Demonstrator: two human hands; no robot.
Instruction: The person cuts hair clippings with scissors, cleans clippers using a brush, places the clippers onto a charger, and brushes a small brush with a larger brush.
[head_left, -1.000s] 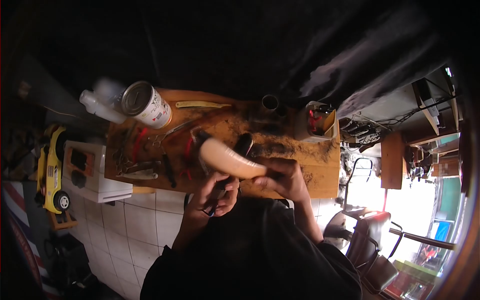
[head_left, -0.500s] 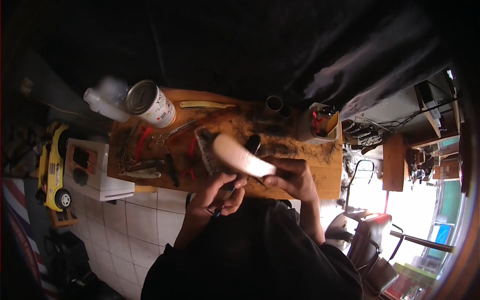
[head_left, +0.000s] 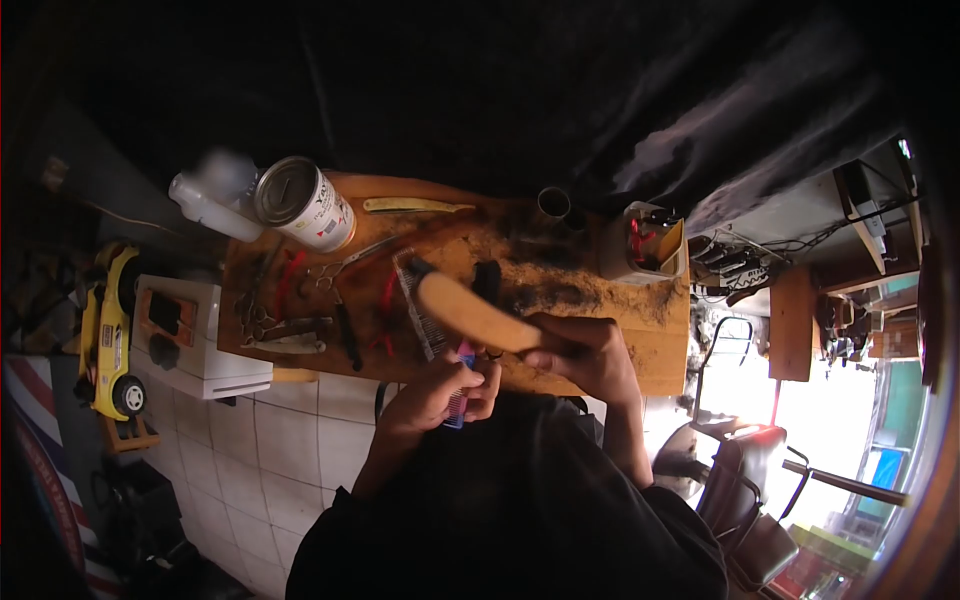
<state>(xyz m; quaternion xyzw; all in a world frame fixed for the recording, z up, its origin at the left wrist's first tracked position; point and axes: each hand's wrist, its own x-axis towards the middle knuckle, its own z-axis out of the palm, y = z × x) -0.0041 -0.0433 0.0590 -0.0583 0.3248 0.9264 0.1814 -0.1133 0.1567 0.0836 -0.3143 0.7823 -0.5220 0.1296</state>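
Observation:
My right hand (head_left: 590, 355) is closed around one end of a wooden-backed brush (head_left: 475, 315). Its rounded far end points up and left over the table, with a dark patch at the tip; its bristles are hidden from me. Between the thumb and fingers of my left hand (head_left: 432, 398) is a small blue-purple comb (head_left: 457, 408), held upright just below the brush. Whether brush and comb touch I cannot tell. Behind them a larger long-toothed comb (head_left: 420, 310) lies on the wooden table (head_left: 650, 340).
Scissors (head_left: 325, 278) and other tools lie at the table's left. A large can (head_left: 325, 215) and a white bottle (head_left: 205, 207) stand at the back left. A cup (head_left: 553, 203) and a filled plastic container (head_left: 625, 262) are farther right. Dark hair clippings cover much of the tabletop.
The brush, bright and smeared by motion before, now shows sharply and has shifted slightly left and down. The comb in my left hand has turned, showing more of its blue-purple side.

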